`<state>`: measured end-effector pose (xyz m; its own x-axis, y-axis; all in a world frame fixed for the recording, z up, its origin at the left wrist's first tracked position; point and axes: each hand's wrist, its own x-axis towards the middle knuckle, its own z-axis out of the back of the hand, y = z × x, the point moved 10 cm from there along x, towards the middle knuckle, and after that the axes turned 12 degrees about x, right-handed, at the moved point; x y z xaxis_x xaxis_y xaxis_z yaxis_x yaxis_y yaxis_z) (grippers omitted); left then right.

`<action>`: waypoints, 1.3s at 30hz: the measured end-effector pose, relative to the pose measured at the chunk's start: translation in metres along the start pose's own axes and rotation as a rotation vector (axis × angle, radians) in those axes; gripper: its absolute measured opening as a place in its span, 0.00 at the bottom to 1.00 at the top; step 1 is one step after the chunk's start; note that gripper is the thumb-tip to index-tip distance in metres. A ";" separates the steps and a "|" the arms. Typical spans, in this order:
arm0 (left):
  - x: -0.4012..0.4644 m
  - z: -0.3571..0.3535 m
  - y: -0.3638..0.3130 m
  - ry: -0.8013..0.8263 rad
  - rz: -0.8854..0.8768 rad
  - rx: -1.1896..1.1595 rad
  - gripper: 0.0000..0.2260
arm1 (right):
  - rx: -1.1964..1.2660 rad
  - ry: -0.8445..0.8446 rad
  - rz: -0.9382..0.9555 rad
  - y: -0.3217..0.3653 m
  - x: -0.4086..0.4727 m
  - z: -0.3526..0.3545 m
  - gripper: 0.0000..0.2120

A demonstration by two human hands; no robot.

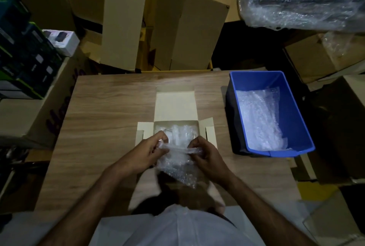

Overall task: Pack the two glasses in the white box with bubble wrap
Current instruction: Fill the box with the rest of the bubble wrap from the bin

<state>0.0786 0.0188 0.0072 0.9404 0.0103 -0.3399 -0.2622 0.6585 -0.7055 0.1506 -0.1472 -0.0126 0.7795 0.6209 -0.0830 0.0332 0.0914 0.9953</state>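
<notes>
**Bubble wrap gathered over an open white box**

While both hands work at the centre of the frame, a sheet of bubble wrap (177,163) is stretched between them just below the open white box (175,113). Left hand (147,151) and right hand (205,155) each pinch the sheet's upper edge, fingers closed on the plastic, with the rest of the sheet hanging down toward the person's white shirt (177,228) at the bottom of the frame. Whether a glass sits inside that held sheet cannot be told. Inside the box, more clear wrapping (178,131) fills the compartment, and what looks like a glass rim shows near the left hand; the second glass cannot be made out. Box flaps lie open to either side, with the lid folded back toward the top of the frame. At right on the wooden worktop (110,107) stands a blue bin (290,107) holding loose bubble wrap. Cardboard cartons (122,24) crowd the upper part of the frame.
</notes>
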 end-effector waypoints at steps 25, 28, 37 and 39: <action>0.148 -0.034 -0.047 -0.247 -0.583 0.562 0.11 | -0.916 -0.067 -0.041 -0.028 0.009 -0.013 0.08; 0.147 -0.047 -0.047 -0.195 -0.679 0.716 0.11 | -1.143 0.081 -0.123 -0.041 0.009 -0.030 0.14; 0.147 -0.051 -0.035 -0.068 -0.761 0.851 0.13 | -1.129 0.175 -0.286 -0.047 0.014 -0.037 0.09; 0.149 -0.055 -0.036 -0.040 -0.801 0.869 0.11 | -1.014 0.138 -0.320 -0.047 0.016 -0.036 0.12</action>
<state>0.2161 -0.0448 -0.0516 0.7798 -0.6249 0.0374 0.6261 0.7786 -0.0433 0.1390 -0.1138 -0.0626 0.7474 0.5298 -0.4008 -0.3610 0.8304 0.4245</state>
